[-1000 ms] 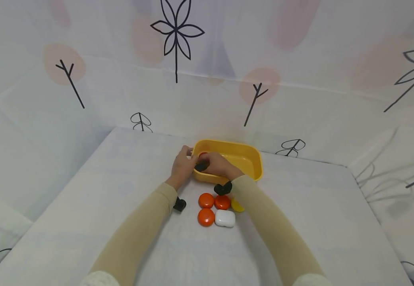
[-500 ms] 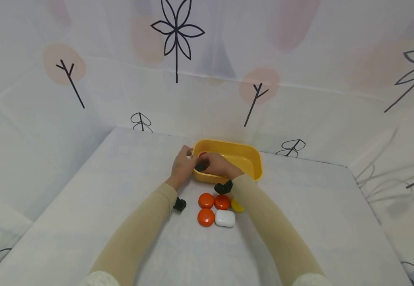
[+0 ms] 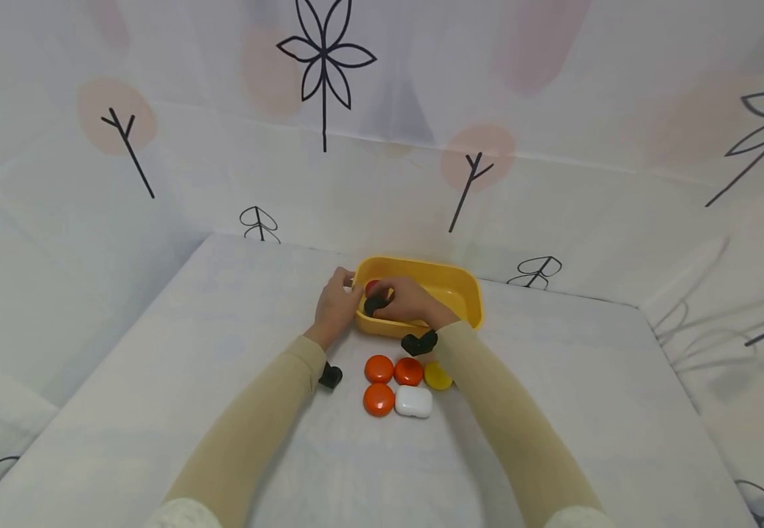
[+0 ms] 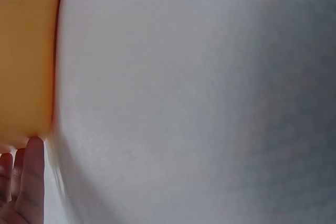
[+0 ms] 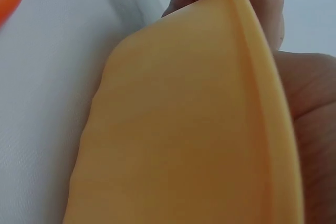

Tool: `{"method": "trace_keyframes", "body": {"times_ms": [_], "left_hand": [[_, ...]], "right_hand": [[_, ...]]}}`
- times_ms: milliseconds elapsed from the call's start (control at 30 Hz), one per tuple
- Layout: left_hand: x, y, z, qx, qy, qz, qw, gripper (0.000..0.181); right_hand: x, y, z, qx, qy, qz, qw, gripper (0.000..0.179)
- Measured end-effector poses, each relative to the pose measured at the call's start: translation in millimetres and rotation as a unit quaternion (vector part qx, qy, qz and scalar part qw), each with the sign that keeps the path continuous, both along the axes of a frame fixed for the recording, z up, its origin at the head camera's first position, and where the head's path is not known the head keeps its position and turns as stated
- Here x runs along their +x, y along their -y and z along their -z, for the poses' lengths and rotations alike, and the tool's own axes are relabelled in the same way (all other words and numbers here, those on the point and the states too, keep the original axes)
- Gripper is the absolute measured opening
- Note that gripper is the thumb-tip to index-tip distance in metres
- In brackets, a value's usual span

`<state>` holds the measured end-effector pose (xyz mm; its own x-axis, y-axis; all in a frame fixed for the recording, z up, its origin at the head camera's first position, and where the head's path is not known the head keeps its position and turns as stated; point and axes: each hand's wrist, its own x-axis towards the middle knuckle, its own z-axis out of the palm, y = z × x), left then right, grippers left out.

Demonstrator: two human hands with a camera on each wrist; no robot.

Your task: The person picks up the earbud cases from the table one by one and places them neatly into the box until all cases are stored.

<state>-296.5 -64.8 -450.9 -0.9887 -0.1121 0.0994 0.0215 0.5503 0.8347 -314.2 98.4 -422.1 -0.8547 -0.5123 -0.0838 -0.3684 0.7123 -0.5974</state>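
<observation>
My left hand (image 3: 337,308) grips the left end of a yellow plastic tub (image 3: 451,273). In the left wrist view its fingers (image 4: 32,182) lie against the outer wall. My right hand (image 3: 408,299) reaches over the near rim into that end, fingers curled. A small black piece (image 3: 375,303) shows between its thumb and fingers; I cannot tell its kind. Next to the fingertips inside the tub is a red piece (image 3: 372,287), partly hidden. In the right wrist view the tub's wall (image 5: 173,108) stands in front of the right palm.
In front of the tub lie several small pieces: orange-red round ones (image 3: 379,369), a red one (image 3: 408,371), a yellow disc (image 3: 438,376) and a white rounded rectangle (image 3: 413,402). A pale cloth covers the table (image 3: 250,455), and a patterned sheet (image 3: 382,198) hangs behind.
My right hand and forearm have moved slightly right and up, the black piece shifting with the hand. More of the red piece and the yellow disc shows. The left hand keeps its hold.
</observation>
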Motion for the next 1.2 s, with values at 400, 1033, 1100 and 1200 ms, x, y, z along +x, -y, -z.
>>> {"method": "trace_keyframes", "body": {"times_ms": [400,1033,1100,1200], "left_hand": [[0.8,-0.3,-1.0,0.005,0.009,-0.002,0.9999,0.034],[0.0,-1.7,-0.9,0.006,0.021,0.012,0.9997,0.048],[-0.1,-1.6,-0.8,0.01,0.022,0.012,0.9996,0.048],[-1.0,-1.4,-0.4,0.01,0.022,0.015,0.9996,0.048]], "right_hand": [[4.0,-1,-11.4,0.003,0.018,0.044,0.9989,0.036],[17.5,-12,-21.6,-0.037,-0.015,0.043,0.9983,0.03],[19.3,-13,-22.5,-0.043,-0.022,0.037,0.9981,0.029],[22.4,-15,-25.0,-0.053,-0.027,0.034,0.9977,0.029]]}}
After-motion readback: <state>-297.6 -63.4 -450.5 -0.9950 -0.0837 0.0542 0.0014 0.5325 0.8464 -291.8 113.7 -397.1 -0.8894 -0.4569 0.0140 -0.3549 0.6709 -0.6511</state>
